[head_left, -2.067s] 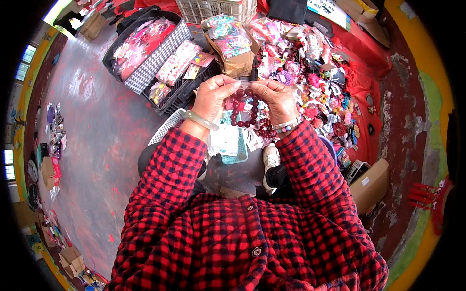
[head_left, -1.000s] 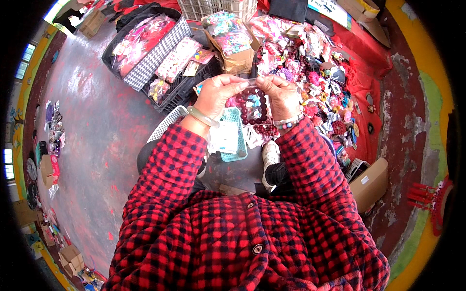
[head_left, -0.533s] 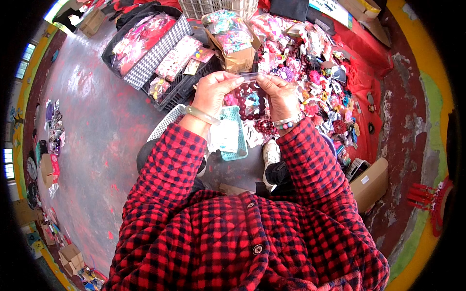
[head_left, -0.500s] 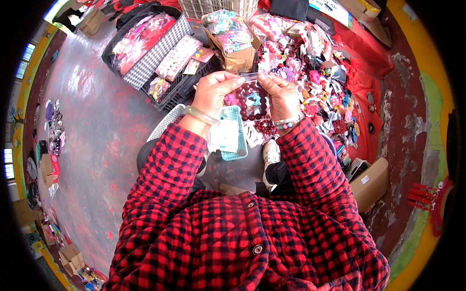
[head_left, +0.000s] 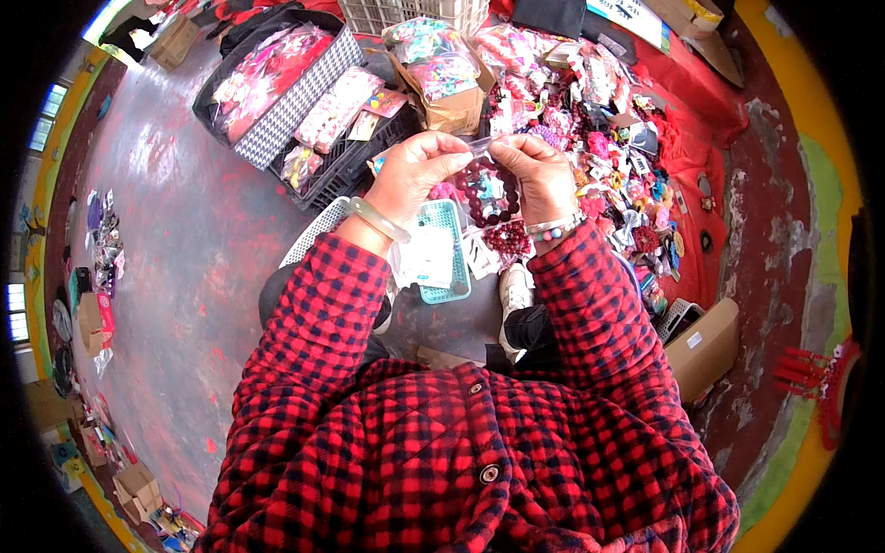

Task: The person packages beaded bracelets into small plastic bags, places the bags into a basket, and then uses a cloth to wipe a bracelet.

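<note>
Between my hands hangs a small clear plastic bag [head_left: 480, 147] with a dark red bead bracelet [head_left: 491, 219] inside it. My left hand [head_left: 411, 179] pinches the bag's top edge between thumb and forefinger. On the other side, my right hand [head_left: 542, 181] pinches the same edge, thumb close to the left fingertips. Below the bag lies a bunch of small red beads [head_left: 507, 239]. A light-blue plastic basket [head_left: 446, 293] stands under my left wrist, with white packets [head_left: 424, 258] lying over it.
A heap of hair ornaments and packets [head_left: 627, 175] covers red cloth ahead on the right. Ahead left stand a black crate [head_left: 323, 189], a houndstooth-sided box [head_left: 295, 101] and a cardboard box [head_left: 454, 112] of bagged goods. Another carton [head_left: 702, 346] sits at right.
The bag and bracelet have tilted and shifted slightly to the right. My right hand has moved a little right, and both hands still pinch the bag's top edge.
</note>
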The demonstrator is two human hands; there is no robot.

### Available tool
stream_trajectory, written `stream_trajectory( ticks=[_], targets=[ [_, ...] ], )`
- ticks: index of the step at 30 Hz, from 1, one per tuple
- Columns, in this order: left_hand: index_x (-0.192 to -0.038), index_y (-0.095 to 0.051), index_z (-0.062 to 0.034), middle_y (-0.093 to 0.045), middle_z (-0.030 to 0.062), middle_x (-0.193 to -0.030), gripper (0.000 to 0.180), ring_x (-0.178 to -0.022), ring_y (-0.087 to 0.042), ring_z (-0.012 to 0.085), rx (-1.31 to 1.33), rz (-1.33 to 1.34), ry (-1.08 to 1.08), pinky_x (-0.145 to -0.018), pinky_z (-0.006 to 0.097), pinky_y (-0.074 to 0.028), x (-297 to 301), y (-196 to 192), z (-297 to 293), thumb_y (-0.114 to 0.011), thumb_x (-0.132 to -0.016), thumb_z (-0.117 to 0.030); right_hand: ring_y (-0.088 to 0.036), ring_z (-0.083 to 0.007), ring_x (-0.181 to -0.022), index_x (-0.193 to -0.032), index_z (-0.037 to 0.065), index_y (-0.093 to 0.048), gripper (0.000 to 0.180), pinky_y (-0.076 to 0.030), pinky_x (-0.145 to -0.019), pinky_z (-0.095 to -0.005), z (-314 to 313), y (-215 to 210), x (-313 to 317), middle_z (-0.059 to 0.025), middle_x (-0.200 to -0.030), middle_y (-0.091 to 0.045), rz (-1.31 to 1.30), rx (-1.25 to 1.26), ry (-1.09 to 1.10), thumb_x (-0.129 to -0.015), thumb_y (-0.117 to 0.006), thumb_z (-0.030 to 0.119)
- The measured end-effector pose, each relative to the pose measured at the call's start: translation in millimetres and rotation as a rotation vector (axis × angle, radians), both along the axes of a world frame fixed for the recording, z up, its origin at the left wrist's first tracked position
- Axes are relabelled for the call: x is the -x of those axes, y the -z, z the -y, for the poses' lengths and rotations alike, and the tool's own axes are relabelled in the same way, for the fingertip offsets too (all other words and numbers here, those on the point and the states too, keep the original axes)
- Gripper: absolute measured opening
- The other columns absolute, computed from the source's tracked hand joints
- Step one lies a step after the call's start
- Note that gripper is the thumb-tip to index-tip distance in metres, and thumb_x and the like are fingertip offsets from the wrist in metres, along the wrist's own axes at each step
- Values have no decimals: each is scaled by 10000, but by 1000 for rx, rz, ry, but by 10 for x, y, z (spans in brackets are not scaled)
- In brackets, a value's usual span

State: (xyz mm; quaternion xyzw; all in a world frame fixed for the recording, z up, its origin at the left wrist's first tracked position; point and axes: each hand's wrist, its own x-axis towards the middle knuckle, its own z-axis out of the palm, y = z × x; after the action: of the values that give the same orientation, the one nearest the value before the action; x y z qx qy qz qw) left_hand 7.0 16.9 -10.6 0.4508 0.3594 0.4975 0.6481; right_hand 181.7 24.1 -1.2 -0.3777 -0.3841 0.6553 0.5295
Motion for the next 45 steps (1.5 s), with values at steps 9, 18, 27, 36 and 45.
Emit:
stream_trajectory(
  ticks=[9,18,27,36,45],
  targets=[
    [-897,-616,-17,-607,-13,-794,93,-684,-524,32,-99,-147,-15,-587,179,-430,-11,42,-33,-603,-832,-83,-510,-30,-607,-815,13,-647,60,-398,-536,-168,12,47,87,11,-732,-624,153,-104,-20,-783,-663,61],
    [-880,-575,8,-593,12,-835,54,-772,-539,55,-241,-358,-27,-709,205,-450,-21,-17,-26,-539,-843,-8,-483,-28,-571,-805,21,-638,45,-371,-499,-168,54,32,126,8,-699,-607,168,-115,44,-795,-650,63],
    [-1011,-582,35,-627,100,-994,178,-929,-593,143,-208,-275,88,-831,260,-464,55,-67,-79,-500,-856,5,-463,-49,-519,-770,24,-626,72,-348,-458,-184,21,-45,47,2,-636,-572,60,-3,51,-807,-636,85],
    [-1082,-544,42,-634,86,-927,220,-930,-598,150,-17,85,28,-828,270,-479,18,-90,-49,-499,-881,-37,-580,-105,-711,-810,24,-604,44,-463,-673,-213,-95,132,-73,-36,-775,-627,-17,99,35,-816,-620,65],
    [-984,-608,4,-626,47,-868,174,-744,-590,95,34,-26,-54,-659,232,-492,10,160,-71,-539,-887,-123,-594,-130,-769,-920,0,-609,117,-475,-714,-239,-34,90,5,-56,-858,-636,-146,141,13,-816,-619,53]
  ],
)
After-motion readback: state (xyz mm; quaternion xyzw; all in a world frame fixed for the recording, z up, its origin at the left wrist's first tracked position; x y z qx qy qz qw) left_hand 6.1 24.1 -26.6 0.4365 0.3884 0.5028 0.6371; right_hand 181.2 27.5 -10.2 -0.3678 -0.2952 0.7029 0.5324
